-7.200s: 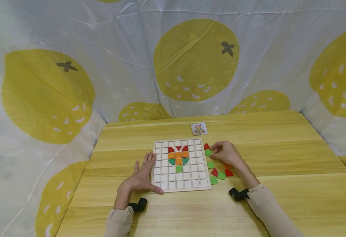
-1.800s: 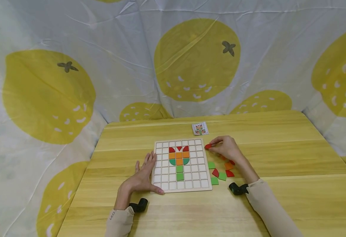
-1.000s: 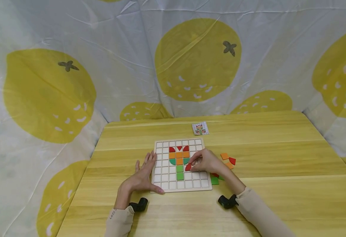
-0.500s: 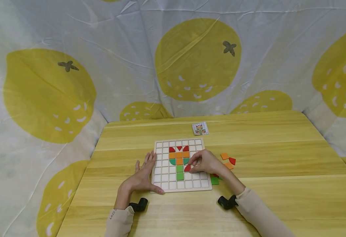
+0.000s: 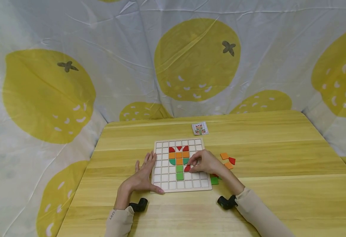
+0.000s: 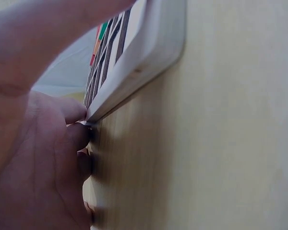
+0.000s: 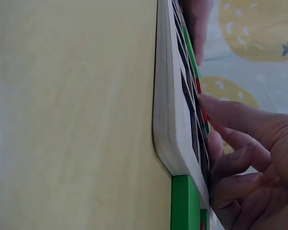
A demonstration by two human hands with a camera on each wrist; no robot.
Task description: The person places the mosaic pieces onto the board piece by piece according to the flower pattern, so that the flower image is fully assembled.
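A pale wooden grid board (image 5: 165, 186) lies on the table, with red, orange, teal and green tiles set in a tulip shape. Two green square tiles (image 5: 180, 172) form its stem. My right hand (image 5: 206, 162) is over the board's right side, pinching a red petal-shaped tile (image 5: 187, 168) between thumb and fingers in the cell right of the upper green square. In the right wrist view the thumb (image 7: 225, 108) touches the red tile's edge. My left hand (image 5: 139, 177) rests spread against the board's left edge, its thumb at the front edge.
Loose orange tiles (image 5: 224, 156) and a red tile (image 5: 232, 161) lie right of the board. Green tiles (image 5: 214, 180) sit by its right edge, partly hidden by my right wrist. A small pattern card (image 5: 200, 128) lies behind the board.
A second green square has joined the stem. My right hand has carried the red tile from beside the board leftward onto it, then shifted it slightly into the cell. My left hand stays put.
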